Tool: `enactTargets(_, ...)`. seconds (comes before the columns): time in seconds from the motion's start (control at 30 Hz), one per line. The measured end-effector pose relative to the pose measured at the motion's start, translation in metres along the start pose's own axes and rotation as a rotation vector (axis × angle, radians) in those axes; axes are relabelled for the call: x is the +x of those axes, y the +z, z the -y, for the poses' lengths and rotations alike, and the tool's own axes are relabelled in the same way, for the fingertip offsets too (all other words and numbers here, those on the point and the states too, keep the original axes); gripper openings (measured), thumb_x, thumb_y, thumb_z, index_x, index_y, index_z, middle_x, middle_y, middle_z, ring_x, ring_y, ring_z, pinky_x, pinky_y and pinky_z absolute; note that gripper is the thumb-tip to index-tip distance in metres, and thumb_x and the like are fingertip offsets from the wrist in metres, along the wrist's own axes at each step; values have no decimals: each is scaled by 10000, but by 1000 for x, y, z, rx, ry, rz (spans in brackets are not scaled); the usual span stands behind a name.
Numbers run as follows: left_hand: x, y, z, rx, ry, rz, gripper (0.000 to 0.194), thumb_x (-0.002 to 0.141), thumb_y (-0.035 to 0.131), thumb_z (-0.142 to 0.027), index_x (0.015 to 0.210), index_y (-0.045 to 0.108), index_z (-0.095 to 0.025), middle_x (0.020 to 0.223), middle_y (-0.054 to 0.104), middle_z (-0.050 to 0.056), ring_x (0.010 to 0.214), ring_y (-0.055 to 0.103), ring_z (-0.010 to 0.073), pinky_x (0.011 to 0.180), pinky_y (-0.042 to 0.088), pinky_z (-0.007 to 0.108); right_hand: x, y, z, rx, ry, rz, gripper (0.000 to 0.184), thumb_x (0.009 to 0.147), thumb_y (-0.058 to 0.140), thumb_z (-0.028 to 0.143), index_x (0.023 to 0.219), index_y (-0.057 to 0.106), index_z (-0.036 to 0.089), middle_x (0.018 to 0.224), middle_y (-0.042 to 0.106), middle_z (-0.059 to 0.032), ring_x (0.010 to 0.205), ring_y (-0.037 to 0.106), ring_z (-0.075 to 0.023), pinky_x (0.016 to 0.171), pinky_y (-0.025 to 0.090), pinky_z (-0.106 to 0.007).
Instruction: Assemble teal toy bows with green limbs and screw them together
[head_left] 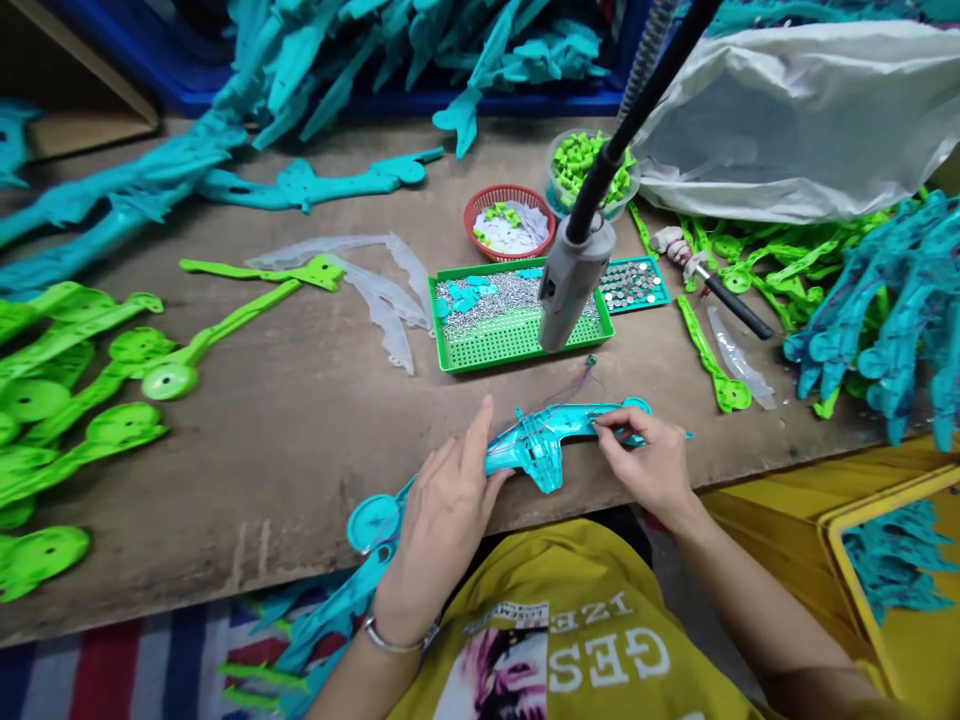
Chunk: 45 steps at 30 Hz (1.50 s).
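A long turquoise plastic toy shell (541, 448) lies across the table's front edge, its hollow inside facing up. Thin red and dark wires run along it, and a small dark part (592, 361) at their end rests on the table beyond it. My left hand (450, 500) steadies the shell's left half, thumb on the near side and fingers over it. At the right end, my right hand (649, 455) pinches thumb and forefinger together against the shell; whatever is between the fingertips is too small to make out.
A green tray (525, 355) of screws stands ahead, under a hanging electric screwdriver (574, 280). Beyond are a red basket (510, 250) and a tub of green pieces (589, 165). Green parts (45, 410) pile up left; turquoise shells (892, 310) stack right. A hammer-like tool (731, 300) lies nearby.
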<state>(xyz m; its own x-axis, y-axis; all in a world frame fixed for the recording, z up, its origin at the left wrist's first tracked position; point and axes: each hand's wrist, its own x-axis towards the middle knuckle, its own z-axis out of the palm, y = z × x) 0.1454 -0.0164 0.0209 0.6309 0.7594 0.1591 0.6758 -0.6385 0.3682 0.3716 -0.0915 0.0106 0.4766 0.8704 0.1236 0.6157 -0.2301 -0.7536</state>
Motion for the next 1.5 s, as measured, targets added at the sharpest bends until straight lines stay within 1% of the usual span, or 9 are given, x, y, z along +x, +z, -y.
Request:
enactTargets(0.17, -1, -3, -4, 13, -25, -6, 639, 1015, 447, -396, 1569, 240, -153, 1040, 681, 135, 902, 681, 275, 780, 565, 395, 6, -2, -11, -46, 59, -88, 121, 792, 631, 258, 776, 744, 216, 748, 764, -26, 551, 644, -134, 612, 548, -262)
enactTargets(0.33, -1, -2, -5, 29, -3, -45, 638, 1019, 430, -426, 1555, 266, -122, 1048, 694, 148, 858, 684, 266, 739, 561, 375, 13, -5, -19, 190, 298, -29, 175, 750, 705, 357, 755, 742, 186, 698, 743, -44, 544, 621, -136, 548, 521, -256)
enactTargets(0.47, 0, -3, -5, 51, 16, -81, 653, 1016, 427, -449, 1545, 282, -93, 1072, 700, 173, 833, 686, 268, 707, 556, 369, 20, -9, -19, 337, 362, 18, 238, 682, 765, 393, 741, 744, 164, 663, 727, -49, 542, 599, -132, 534, 497, -258)
enactTargets(0.67, -1, -6, -9, 69, -3, -99, 665, 1016, 428, -463, 1560, 264, -117, 1030, 710, 148, 821, 686, 255, 715, 552, 359, 20, -9, -8, 138, 223, 91, 174, 742, 668, 317, 772, 774, 182, 628, 698, -21, 540, 567, -126, 562, 458, -267)
enactTargets(0.87, -1, -13, -15, 45, -21, -117, 685, 1020, 420, -468, 1583, 207, -141, 1010, 714, 125, 811, 689, 240, 713, 564, 351, 22, -6, 1, -75, 65, 78, 160, 756, 603, 242, 745, 757, 202, 663, 716, -29, 567, 602, -149, 600, 463, -284)
enactTargets(1.13, 0, -17, -16, 56, -38, -118, 692, 1021, 393, -488, 1584, 204, -132, 956, 717, 120, 787, 703, 255, 666, 571, 354, 22, -9, 0, -106, -32, 102, 141, 743, 591, 172, 704, 723, 202, 706, 692, -32, 628, 612, -153, 632, 475, -272)
enactTargets(1.23, 1, -21, -14, 87, -28, -137, 686, 1023, 376, -496, 1578, 229, -120, 960, 717, 131, 786, 710, 257, 668, 574, 353, 44, -19, -11, -36, -38, 178, 120, 755, 599, 186, 744, 718, 201, 724, 705, -18, 608, 605, -138, 614, 475, -255)
enactTargets(1.4, 2, -24, -12, 90, -33, -147, 692, 1024, 368, -500, 1581, 227, -115, 983, 716, 144, 824, 720, 267, 688, 582, 360, 129, -34, -51, -171, -30, -118, 193, 802, 536, 183, 890, 707, 163, 842, 734, -75, 734, 655, -192, 748, 510, -325)
enactTargets(1.5, 0, -22, -13, 82, -60, -137, 699, 1019, 380, -507, 1585, 218, -129, 956, 712, 131, 800, 712, 262, 676, 579, 358, 174, -30, -72, -369, 17, -143, 165, 764, 565, 127, 840, 711, 139, 861, 731, -127, 788, 648, -229, 825, 488, -374)
